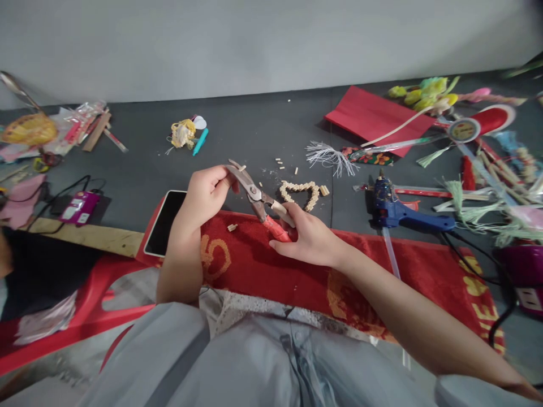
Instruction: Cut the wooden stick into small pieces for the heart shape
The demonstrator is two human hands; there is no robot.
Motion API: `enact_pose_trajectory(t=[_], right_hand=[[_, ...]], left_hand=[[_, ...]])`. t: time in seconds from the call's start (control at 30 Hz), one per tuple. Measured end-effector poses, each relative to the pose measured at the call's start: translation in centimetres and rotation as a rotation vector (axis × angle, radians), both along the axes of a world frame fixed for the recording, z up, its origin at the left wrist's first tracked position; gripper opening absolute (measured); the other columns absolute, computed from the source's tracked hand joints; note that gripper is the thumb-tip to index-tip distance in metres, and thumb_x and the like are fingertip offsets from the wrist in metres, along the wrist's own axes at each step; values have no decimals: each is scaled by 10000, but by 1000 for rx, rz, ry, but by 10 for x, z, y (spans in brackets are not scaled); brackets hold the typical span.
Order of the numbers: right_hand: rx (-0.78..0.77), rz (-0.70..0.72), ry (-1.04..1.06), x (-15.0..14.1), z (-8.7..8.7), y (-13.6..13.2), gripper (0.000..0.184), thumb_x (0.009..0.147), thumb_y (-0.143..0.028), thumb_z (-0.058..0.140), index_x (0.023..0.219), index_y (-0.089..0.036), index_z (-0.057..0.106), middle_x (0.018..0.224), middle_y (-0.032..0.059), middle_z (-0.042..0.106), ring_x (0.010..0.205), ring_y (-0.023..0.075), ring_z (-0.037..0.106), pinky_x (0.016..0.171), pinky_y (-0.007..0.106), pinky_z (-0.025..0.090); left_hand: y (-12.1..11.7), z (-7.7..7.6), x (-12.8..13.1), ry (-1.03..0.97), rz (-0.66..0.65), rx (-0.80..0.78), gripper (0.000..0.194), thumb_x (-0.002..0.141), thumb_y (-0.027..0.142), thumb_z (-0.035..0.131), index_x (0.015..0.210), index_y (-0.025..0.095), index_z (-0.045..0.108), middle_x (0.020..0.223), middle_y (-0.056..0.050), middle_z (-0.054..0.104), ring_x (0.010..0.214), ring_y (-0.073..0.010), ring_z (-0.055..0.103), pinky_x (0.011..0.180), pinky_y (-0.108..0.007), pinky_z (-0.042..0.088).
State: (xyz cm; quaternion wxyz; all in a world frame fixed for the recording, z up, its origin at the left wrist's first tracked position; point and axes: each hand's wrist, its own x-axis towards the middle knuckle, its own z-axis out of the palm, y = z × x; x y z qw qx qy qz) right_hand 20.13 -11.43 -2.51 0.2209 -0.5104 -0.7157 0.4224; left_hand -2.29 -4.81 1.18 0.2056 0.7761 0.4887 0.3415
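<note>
My right hand is wrapped round the handles of pruning shears, one grip red and the other pale and worn. The shears' jaws point up and left. My left hand is closed in a pinch at the blade tips. A short end of a thin pale stick shows at the blades; the rest is hidden by the fingers. Just right of the shears, a heart-shaped outline built from short pale stick pieces lies on the dark table. Several cut pieces lie scattered behind it.
A red towel covers the table's front edge. To the right lie a blue glue gun, a red envelope, tassels and a ribbon spool. A phone lies by my left forearm. Yellow string and a teal pen sit behind.
</note>
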Motion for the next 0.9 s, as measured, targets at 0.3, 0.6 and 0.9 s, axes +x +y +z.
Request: enact_pose_trajectory(t=[0.3,0.6,0.9], right_hand=[[-13,26,24,1,1,1,390,703,-463,615,912,-233,378,745,-5,578,662,176,581,596,274,401],[-27,-25,44,-1,-1,1,390,714,-513,590,844,-252,332,656,-46,492,595,155,518,570,272,359],[-155,-204,284,-2,-16,7,486,697,-616,638,878,-217,427,690,-56,399,611,117,393,569,284,347]], left_hand=[[1,0,-2,27,-6,-15,277,894,217,497,645,171,610,650,4,652,608,-114,569,613,-238,434],[9,-15,1,169,63,157,217,911,237,504,729,204,616,711,-13,661,664,-141,594,661,-272,460],[-11,-23,30,113,100,362,258,961,366,445,990,187,629,935,-74,700,930,-189,634,908,-358,485]])
